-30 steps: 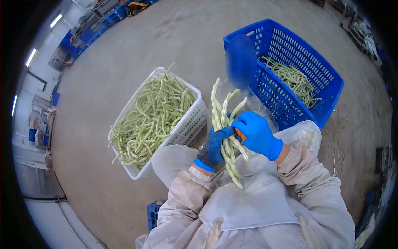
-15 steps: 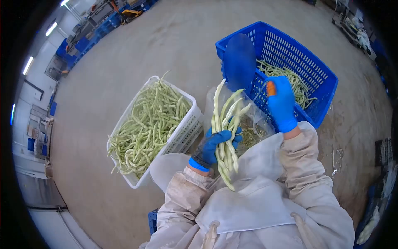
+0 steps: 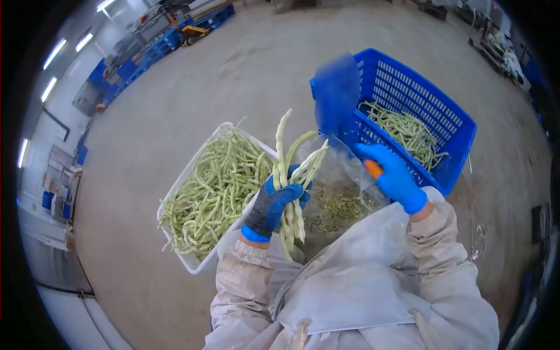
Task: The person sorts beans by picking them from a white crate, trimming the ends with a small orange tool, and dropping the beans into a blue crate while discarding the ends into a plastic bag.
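My left hand [image 3: 273, 204], in a blue and grey glove, is closed around a bunch of long pale green beans [image 3: 297, 220]. The pods stick out above and below the fist, roughly upright, beside the right edge of a white crate [image 3: 192, 263] heaped with green beans [image 3: 213, 192]. My right hand [image 3: 398, 178], in a blue glove, grips an orange-handled tool [image 3: 374, 169]; its working end cannot be made out. That hand is apart from the bunch, in front of the blue crate [image 3: 461, 134].
More beans [image 3: 408, 134] lie inside the blue crate. Between the crates, a clear plastic bag [image 3: 364, 166] holds green bits and trimmings [image 3: 341, 209]. A dark blue blurred shape [image 3: 338, 93] overlaps the crate's left corner. Blue crates and a yellow pallet jack [image 3: 195, 34] stand far off.
My left hand has moved left with the beans, closer to the white crate. My right hand has come down a little, away from the blue crate, still gripping the orange handle.
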{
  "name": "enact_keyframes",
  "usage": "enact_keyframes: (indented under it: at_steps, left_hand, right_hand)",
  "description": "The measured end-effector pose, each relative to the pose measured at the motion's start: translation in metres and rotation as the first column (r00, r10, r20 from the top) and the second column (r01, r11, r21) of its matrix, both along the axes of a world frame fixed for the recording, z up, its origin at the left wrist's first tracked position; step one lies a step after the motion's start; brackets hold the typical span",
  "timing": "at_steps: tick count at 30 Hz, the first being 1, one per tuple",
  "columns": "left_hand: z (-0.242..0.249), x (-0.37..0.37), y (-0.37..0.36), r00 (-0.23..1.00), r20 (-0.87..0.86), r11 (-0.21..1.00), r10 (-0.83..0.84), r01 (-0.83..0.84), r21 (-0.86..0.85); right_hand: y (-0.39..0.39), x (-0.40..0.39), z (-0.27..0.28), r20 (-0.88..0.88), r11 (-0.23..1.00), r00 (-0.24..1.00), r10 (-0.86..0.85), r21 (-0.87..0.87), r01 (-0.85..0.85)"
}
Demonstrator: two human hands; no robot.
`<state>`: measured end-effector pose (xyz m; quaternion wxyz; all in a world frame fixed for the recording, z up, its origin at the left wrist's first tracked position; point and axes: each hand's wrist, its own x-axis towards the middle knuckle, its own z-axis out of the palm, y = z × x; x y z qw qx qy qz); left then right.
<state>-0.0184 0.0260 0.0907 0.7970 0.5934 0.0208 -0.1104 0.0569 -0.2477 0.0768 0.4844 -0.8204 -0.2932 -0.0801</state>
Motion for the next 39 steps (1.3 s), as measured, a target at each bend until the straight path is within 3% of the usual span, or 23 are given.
enact_keyframes:
  at_steps: [1, 3, 7, 9, 13, 15, 19, 22, 24, 25, 27, 28, 29, 30, 31, 33, 34, 36, 37, 39]
  left_hand:
    - [-0.001, -0.002, -0.002, 1.000, -0.007, 1.000, -0.015, 0.015, 0.003]
    - [-0.003, -0.003, -0.004, 0.998, -0.049, 0.999, -0.044, 0.045, 0.020]
    - [-0.009, -0.009, -0.005, 0.998, -0.055, 0.999, -0.028, 0.030, 0.038]
    - [-0.013, -0.010, -0.007, 0.999, -0.029, 0.999, 0.024, -0.023, 0.038]
    - [-0.020, -0.012, -0.006, 0.997, -0.028, 0.997, 0.070, -0.070, 0.018]
    - [-0.021, -0.013, -0.007, 0.997, -0.031, 0.997, 0.076, -0.076, 0.019]
    - [-0.022, -0.015, -0.010, 0.995, -0.044, 0.996, 0.089, -0.088, 0.034]
    - [-0.019, -0.017, -0.012, 0.995, -0.067, 0.997, 0.074, -0.073, 0.018]
    - [-0.021, -0.018, -0.013, 0.995, -0.065, 0.997, 0.076, -0.075, 0.021]
    - [-0.023, -0.018, -0.014, 0.995, -0.062, 0.997, 0.079, -0.077, 0.024]
    - [-0.027, -0.018, -0.021, 0.996, -0.080, 1.000, 0.027, -0.027, -0.002]
    - [-0.028, -0.018, -0.026, 0.995, -0.093, 0.999, -0.024, 0.022, -0.027]
    - [-0.028, -0.017, -0.031, 0.995, -0.093, 0.999, -0.023, 0.021, -0.026]
    - [-0.028, -0.017, -0.038, 0.996, -0.071, 0.998, -0.061, 0.061, -0.008]
    - [-0.027, -0.017, -0.042, 0.994, -0.050, 0.995, -0.100, 0.101, 0.009]
    - [-0.019, -0.026, -0.040, 0.992, -0.079, 0.993, -0.101, 0.096, -0.063]
    - [-0.017, -0.031, -0.033, 0.990, -0.060, 0.991, -0.126, 0.122, -0.053]
    - [-0.009, -0.036, -0.025, 0.985, -0.030, 0.985, -0.170, 0.170, -0.018]
    - [-0.010, -0.036, -0.023, 0.985, -0.034, 0.985, -0.172, 0.171, -0.022]
    - [-0.013, -0.034, -0.022, 0.975, -0.047, 0.976, -0.217, 0.215, -0.045]
  right_hand:
    - [0.014, -0.007, 0.010, -0.007, 1.000, 1.000, -0.015, 0.003, 0.015]
    - [0.032, -0.012, 0.024, 0.002, 0.987, 0.988, 0.153, 0.041, -0.153]
    - [0.043, -0.009, 0.008, 0.074, 0.991, 0.988, 0.133, -0.046, -0.130]
    - [0.042, -0.014, 0.004, -0.108, 0.993, 0.987, 0.117, 0.040, -0.114]
    - [0.038, -0.018, -0.008, -0.130, 0.988, 0.979, 0.154, 0.011, -0.154]
    - [0.039, -0.022, -0.014, -0.407, 0.979, 0.894, 0.187, 0.148, -0.137]
    - [0.041, -0.026, -0.031, -0.509, 0.937, 0.812, 0.285, 0.325, -0.126]
    - [0.039, -0.027, -0.033, -0.375, 0.973, 0.904, 0.204, 0.179, -0.145]
    - [0.039, -0.030, -0.027, -0.150, 0.994, 0.985, 0.085, -0.048, -0.093]
    - [0.039, -0.028, -0.032, -0.151, 0.995, 0.985, 0.085, -0.048, -0.093]
    - [0.039, -0.024, -0.048, 0.246, 0.986, 0.964, -0.099, -0.104, 0.128]
    - [0.040, -0.023, -0.050, 0.246, 0.987, 0.964, -0.100, -0.101, 0.128]
    - [0.043, -0.021, -0.049, -0.086, 0.977, 0.981, -0.171, 0.114, 0.180]
    - [0.045, -0.017, -0.050, -0.416, 0.911, 0.897, -0.152, 0.293, 0.291]
    - [0.038, -0.006, -0.058, -0.417, 0.911, 0.896, -0.152, 0.292, 0.290]
    - [0.003, 0.026, -0.079, -0.222, 0.804, 0.844, -0.489, 0.260, 0.534]
    - [-0.015, 0.033, -0.084, -0.224, 0.799, 0.840, -0.494, 0.265, 0.540]
    - [-0.044, 0.045, -0.088, 0.084, 0.935, 0.932, -0.352, -0.012, 0.354]
    - [-0.040, 0.039, -0.079, 0.081, 0.935, 0.932, -0.353, -0.017, 0.355]
    - [-0.017, 0.019, -0.037, 0.070, 0.994, 0.997, -0.044, 0.107, 0.037]
